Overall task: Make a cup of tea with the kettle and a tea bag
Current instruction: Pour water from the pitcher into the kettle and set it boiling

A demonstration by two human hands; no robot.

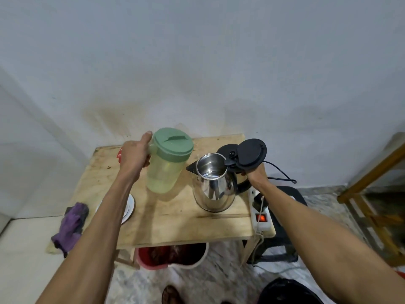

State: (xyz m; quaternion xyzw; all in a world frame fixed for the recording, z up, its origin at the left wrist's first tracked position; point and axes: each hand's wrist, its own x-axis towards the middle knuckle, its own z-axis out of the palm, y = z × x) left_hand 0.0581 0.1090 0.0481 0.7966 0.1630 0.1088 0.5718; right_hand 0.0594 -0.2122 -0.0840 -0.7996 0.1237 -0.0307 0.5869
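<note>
A steel kettle (213, 189) stands near the right side of the small wooden table (175, 222), its black lid (252, 154) flipped open and a little water showing inside. My right hand (256, 172) grips its black handle. My left hand (133, 155) holds the handle of a pale green plastic jug (164, 170) with a green lid, lifted just left of the kettle and held almost upright. Part of a white plate (129, 207) shows under my left forearm. No tea bag or cup is visible.
A white power strip (260, 218) with a lit red switch lies at the table's right edge, a black cord running behind. A purple cloth (72, 224) hangs at the left. A red bucket (166, 255) sits under the table, a black stool (282, 238) on the right.
</note>
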